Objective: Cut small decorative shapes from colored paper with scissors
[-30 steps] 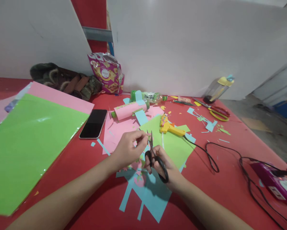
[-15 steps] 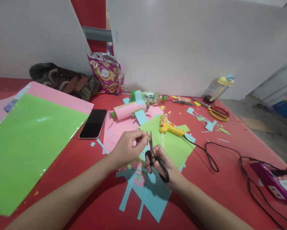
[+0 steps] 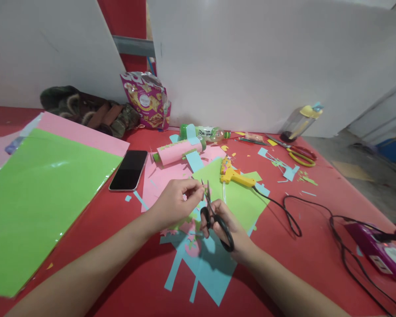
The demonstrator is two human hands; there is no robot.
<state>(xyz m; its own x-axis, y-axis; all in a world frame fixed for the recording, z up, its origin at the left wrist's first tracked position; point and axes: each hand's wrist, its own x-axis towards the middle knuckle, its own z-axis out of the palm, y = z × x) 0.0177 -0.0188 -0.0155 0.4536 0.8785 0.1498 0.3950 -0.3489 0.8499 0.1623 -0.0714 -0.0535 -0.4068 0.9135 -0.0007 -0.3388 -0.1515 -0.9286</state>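
Lying at far L on red table (image 3: 92, 220): green sheet (image 3: 52, 189); phone (image 3: 128, 171) just beside it, screen dark. Snack bag (image 3: 146, 101) upright, behind phone. L hand (image 3: 176, 204): fingers pinched tog. nr. blade tips; item gripped, if any, too small to ID. Pink-wrapped roll (image 3: 178, 152) beyond, w/ green bottle (image 3: 204, 133) behind it. Scissors (image 3: 210, 205): above paper scraps, blades slightly apart, tips fwd. R hand (image 3: 231, 229): fingers grasping scissors by blk. handles. Yel. glue gun (image 3: 239, 178) on lt.-green paper (image 3: 247, 207); cord runs R. Clear bottle (image 3: 298, 125), yel. cap, nr. back edge. Power strip (image 3: 376, 253) far R, w/ cables.
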